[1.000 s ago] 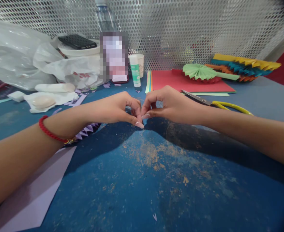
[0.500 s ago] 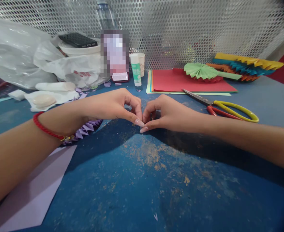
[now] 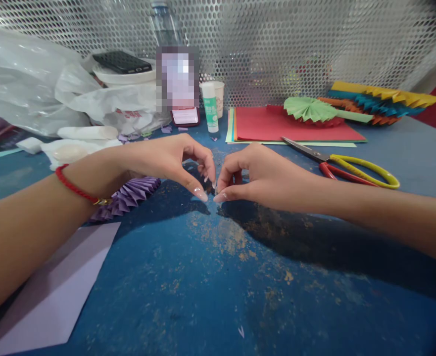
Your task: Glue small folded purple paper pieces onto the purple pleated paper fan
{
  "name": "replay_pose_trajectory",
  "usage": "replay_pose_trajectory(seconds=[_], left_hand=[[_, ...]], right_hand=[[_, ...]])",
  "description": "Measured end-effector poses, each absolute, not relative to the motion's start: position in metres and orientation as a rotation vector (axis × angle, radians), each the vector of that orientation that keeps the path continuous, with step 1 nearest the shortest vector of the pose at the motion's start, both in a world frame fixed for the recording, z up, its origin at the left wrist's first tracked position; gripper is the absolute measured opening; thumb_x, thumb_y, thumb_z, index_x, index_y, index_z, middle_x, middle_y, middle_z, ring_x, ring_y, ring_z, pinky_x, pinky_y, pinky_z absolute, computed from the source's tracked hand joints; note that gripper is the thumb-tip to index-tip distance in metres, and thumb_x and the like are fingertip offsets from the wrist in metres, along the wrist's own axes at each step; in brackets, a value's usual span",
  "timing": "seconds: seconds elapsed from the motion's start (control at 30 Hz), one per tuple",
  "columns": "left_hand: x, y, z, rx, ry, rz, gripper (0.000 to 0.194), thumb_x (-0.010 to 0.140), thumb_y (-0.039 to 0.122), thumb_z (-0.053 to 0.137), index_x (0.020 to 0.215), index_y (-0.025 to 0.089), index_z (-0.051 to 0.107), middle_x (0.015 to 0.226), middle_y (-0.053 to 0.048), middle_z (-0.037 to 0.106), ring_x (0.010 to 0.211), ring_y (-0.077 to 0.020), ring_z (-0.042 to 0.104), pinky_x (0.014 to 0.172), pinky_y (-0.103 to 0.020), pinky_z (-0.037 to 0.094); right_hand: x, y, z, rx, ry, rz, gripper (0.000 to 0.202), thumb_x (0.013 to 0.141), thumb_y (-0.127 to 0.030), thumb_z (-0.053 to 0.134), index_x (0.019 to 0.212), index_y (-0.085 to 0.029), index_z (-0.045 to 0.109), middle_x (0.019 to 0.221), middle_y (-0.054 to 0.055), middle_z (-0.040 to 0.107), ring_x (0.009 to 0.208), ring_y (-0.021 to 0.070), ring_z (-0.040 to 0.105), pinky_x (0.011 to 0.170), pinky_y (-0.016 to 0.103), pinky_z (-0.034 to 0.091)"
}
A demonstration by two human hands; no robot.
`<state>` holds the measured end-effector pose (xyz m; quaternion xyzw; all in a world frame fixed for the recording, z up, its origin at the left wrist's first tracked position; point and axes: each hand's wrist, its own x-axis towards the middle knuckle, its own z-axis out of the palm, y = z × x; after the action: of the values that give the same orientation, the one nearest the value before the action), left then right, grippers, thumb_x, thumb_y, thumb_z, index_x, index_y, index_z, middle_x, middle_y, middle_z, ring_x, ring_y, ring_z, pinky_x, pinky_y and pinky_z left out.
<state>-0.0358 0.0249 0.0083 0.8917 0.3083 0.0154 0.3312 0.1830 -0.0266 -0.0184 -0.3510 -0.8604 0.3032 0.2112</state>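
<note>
Over the middle of the blue table [image 3: 188, 296], my left hand [image 3: 166, 157] has its thumb and forefinger apart, with nothing seen between them. A red braided bracelet circles that wrist. My right hand [image 3: 255, 173] faces it a short way off, thumb and fingers pinched together; whatever they hold, if anything, is too small to make out. Beneath my left wrist lies a pleated purple paper fan [image 3: 130, 198], partly hidden by the arm. A flat lilac sheet of paper [image 3: 72, 282] rests at the near left under my forearm.
Scissors [image 3: 336, 165] with yellow and red handles lie right of my right hand. Behind are a stack of coloured paper [image 3: 255, 123], a green paper fan [image 3: 309, 110], a glue stick [image 3: 210, 109] and a phone [image 3: 180, 84]. Plastic bags [image 3: 21, 79] fill the back left.
My left hand's thumb and fingers have parted and drawn slightly left, away from my right fingertips. My right hand stays pinched in nearly the same place. More of the purple fan shows.
</note>
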Motion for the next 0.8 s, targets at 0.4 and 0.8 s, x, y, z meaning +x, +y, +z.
replay_pose_trajectory(seconds=[0.4,0.8], left_hand=[[-0.021,0.009,0.005,2.290,0.722,-0.013,0.009,0.077,0.035,0.079,0.084,0.029,0.080,0.083,0.002,0.077,0.079,-0.0154,0.068,0.077,-0.027,0.052],[-0.016,0.002,0.009,2.506,0.821,0.019,0.013,0.078,0.039,0.079,0.084,0.027,0.082,0.088,-0.001,0.078,0.081,-0.0172,0.069,0.078,-0.029,0.049]], right_hand=[[0.192,-0.021,-0.001,-0.882,-2.484,0.941,0.009,0.082,-0.022,0.077,0.073,-0.018,0.076,0.070,-0.001,0.070,0.066,0.0101,0.059,0.062,0.027,0.043],[0.200,-0.004,-0.008,-1.014,-2.481,0.724,0.006,0.079,-0.023,0.077,0.080,-0.017,0.078,0.076,0.002,0.073,0.072,0.0136,0.061,0.066,0.028,0.044]])
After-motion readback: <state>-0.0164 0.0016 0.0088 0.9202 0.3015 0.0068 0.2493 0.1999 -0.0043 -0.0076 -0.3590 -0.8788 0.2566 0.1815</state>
